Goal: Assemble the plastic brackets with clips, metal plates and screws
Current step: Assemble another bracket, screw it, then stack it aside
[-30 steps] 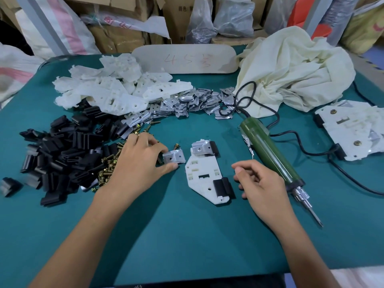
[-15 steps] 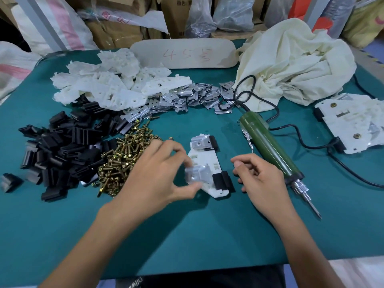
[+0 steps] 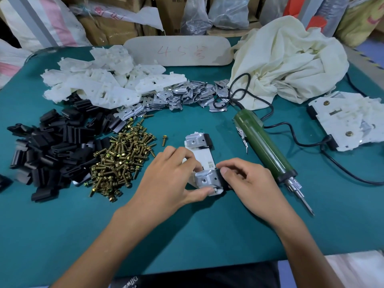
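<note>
Left hand [image 3: 166,179]: we pinch the metal plate [image 3: 206,179] so it sits flat.
Right hand [image 3: 249,183]: we grip the bracket [image 3: 204,156] to keep it steady.

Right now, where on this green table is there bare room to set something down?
Bare table shows along the near edge: left of the left hand, nearer than the black clips and screws; and right of the right hand, nearer than the screwdriver. Crowded: the far side, with white brackets, metal plates and cloth, and the middle, where both hands hold a bracket.
</note>
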Available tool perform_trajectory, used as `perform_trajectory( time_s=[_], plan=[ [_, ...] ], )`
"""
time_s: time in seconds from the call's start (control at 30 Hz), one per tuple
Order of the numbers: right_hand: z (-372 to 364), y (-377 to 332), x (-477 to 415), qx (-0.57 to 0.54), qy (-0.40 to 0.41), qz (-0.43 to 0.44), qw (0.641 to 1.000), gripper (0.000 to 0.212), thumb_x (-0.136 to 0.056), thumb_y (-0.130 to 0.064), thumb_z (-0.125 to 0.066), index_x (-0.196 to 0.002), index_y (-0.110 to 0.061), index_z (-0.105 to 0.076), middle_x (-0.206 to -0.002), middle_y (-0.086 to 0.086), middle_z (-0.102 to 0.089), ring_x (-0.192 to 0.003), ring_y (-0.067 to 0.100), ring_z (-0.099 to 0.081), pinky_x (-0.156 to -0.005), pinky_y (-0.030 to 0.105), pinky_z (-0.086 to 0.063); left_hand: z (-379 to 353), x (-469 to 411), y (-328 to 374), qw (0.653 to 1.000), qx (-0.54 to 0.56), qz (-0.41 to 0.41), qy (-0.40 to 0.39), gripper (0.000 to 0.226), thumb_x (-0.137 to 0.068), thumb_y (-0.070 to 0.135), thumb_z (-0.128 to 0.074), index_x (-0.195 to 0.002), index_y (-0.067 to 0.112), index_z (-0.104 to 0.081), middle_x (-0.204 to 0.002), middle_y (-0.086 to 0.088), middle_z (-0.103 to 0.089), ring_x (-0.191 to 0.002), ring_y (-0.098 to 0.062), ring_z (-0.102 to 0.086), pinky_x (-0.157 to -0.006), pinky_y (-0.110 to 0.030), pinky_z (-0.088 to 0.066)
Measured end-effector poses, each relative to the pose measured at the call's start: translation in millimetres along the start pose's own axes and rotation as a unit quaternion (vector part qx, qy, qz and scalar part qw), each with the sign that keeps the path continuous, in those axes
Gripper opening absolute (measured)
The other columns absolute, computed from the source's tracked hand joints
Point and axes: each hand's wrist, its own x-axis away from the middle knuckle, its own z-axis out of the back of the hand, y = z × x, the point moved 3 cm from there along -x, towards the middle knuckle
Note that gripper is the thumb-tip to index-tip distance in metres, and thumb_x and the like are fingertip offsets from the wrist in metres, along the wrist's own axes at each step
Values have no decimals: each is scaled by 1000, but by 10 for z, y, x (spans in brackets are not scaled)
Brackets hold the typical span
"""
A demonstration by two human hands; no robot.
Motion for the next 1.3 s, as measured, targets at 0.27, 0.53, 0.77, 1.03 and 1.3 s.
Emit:
perform_trajectory(
  time_s=[0.27,0.53,0.77,1.03,1.3],
  plan=[
    [-26,-42,-20,-179,-59,-108,976,17,-96,-13,-70,-93,-28,-78,-87,0,-76,-71,21,-74,-71,30,-62,-49,50,-20,999,46,0,19,58,-78,72,-60,-97,19,-73,-101,8,-60,-93,-14,-46,-84,-21,-37],
    [-82,-136,-96,-250,-117,-117,954,26,-91,0,-72,-113,-13,-66,-80,15,-73,-63,26,-60,-61,34,-53,-127,221,-135,975,198,105,11,60,-69,84,-58,-108,39,-69,-119,22,-44,-111,-2,-37,-95,-9,-31],
    [-21,-423,-461,-348,-82,-24,933,41,-76,-14,-78,-115,-15,-66,-90,19,-76,-69,23,-69,-63,29,-60,14,-78,-303,879,447,159,38,44,-78,57,-71,-119,52,-57,-124,9,-59,-113,-15,-55,-91,-36,-51],
    [-135,-286,-572,-345,-91,-22,934,34,-85,-16,-71,-117,-13,-60,-93,23,-75,-71,24,-66,-69,31,-59,-104,-211,-402,806,562,185,31,47,-74,29,-83,-116,34,-61,-99,-6,-77,-93,-26,-73,-86,-40,-58],
    [-163,-227,-598,-318,-107,-47,941,32,-88,-19,-69,-119,-14,-63,-95,32,-70,-73,25,-64,-72,33,-56,-204,-188,-462,797,570,198,32,38,-75,32,-85,-105,33,-62,-97,-2,-79,-91,-23,-75,-81,-30,-59]
  ],
)
